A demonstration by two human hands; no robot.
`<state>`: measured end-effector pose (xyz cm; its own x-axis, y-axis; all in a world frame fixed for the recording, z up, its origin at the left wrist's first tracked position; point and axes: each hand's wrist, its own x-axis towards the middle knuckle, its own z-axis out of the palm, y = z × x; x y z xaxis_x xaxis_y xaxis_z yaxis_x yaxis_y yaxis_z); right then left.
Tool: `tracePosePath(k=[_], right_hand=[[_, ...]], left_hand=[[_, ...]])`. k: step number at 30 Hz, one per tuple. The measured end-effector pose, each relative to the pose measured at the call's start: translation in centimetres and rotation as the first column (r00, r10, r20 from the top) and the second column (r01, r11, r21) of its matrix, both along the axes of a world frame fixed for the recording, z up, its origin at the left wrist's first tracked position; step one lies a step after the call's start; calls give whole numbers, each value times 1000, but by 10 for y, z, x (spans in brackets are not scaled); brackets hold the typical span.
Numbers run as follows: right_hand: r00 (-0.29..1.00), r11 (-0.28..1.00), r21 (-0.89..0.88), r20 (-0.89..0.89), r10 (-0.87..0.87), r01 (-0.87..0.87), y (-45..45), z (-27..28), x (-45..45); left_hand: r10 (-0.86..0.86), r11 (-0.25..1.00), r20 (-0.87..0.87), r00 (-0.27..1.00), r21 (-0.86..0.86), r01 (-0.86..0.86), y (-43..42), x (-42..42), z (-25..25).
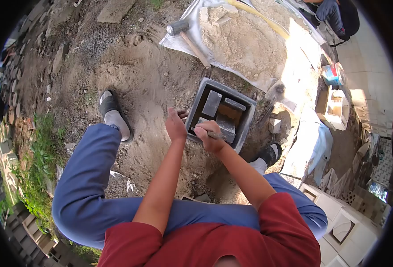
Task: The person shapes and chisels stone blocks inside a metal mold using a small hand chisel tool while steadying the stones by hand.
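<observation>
A dark grey rectangular mould box (246,101) sits on the dirt between my feet. Inside it are several grey blocks (212,103) with gaps between them, and a brown patch shows on one side. My left hand (176,126) is cupped at the box's left wall, thumb and fingers apart; some of its fingers are partly hidden. Over the near-left part of the box, my right hand (209,137) is closed around a thin, stick-like tool (216,135). The tool's working end is too small to make out.
A hammer (188,40) with a dark head lies beyond the box, partly on a white sheet bearing a sand heap (245,38). A bucket (332,74) and pale hollow blocks (338,222) stand at right. Another person (334,18) is at top right.
</observation>
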<state>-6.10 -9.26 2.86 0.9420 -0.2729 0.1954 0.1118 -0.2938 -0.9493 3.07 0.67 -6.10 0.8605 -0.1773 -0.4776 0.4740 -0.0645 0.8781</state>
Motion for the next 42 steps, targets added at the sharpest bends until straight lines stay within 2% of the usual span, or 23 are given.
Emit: tracePosePath(k=[2,5,7,9,11,13,14,16,19,20,23,25,27,28,32,34,36,39,42], right_hand=[[998,999,22,-57,38,-37,0,0,0],[999,993,105,-21,-46,48,3,33,4],[995,995,29,-45,94,-93,-2,55,5],[994,994,4,-21,110,-110,5,10,-4],[991,990,-46,21,136,-134,3,1,-1],[988,988,47,-43,151,-149,7,9,-3],[987,988,48,-46,152,-150,6,11,-4],[997,993,110,-61,42,-35,3,24,-1],[997,992,98,21,78,-80,0,53,-2],[985,984,51,-18,170,-169,-4,52,-6],[982,983,-36,50,181,-179,6,-6,-15],[979,980,-9,48,199,-198,10,5,-7],[989,982,124,-27,144,-140,11,11,-7],[996,992,86,-16,91,-89,9,12,-7],[988,990,51,-72,139,-135,-3,58,-19],[984,982,75,-28,176,-173,-4,8,-34],[977,974,77,30,210,-212,-8,-1,-36],[992,998,6,-106,69,-69,-8,6,-30],[984,996,83,-177,-7,22,-15,20,-37]], left_hand=[[-5,1000,9,1000,20,4,0,0,-3],[35,999,26,999,-6,-35,-2,-1,-4],[65,997,15,998,-41,-64,-1,-3,-8],[63,997,-1,998,-40,-63,2,-4,-8],[71,996,2,997,-63,-71,-5,3,-5],[0,997,82,997,77,-6,-1,-1,-3],[1,997,79,997,77,-7,0,-3,-4],[47,998,55,997,41,-49,-1,-3,-1],[66,998,24,998,6,-66,-2,-3,-2],[64,998,24,998,10,-64,-1,-2,-2],[71,997,42,997,5,-72,-3,-4,-3],[14,993,49,999,116,-20,-1,0,-5],[28,995,30,999,94,-31,0,0,-7],[49,996,7,999,76,-49,-1,0,-8],[31,994,74,997,101,-38,0,-3,-8],[39,995,61,997,84,-44,-1,-3,-3],[11,993,39,999,120,-15,0,-4,-3],[-14,985,41,999,175,7,3,-1,-4],[15,989,48,999,146,-22,-2,0,-4]])
